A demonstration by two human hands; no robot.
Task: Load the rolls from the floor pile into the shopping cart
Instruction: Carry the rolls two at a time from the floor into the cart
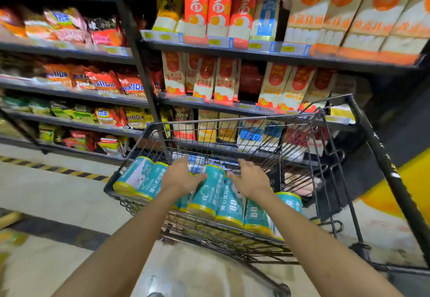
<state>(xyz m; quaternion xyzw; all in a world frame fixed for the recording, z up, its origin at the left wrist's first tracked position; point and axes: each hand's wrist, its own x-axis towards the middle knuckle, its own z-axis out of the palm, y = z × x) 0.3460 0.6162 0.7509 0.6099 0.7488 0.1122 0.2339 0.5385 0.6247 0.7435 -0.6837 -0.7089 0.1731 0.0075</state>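
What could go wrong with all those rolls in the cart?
The top roll lies on other round rolls between the left hand and right hand; it might roll off once let go. The rolls at the near edge sit high against the shopping cart wall, so one might tip out onto the floor.

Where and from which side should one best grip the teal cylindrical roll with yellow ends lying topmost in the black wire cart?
Probably from above, clasping the middle of the teal cylindrical roll: it lies on its side, and neighbouring rolls crowd its lower flanks.
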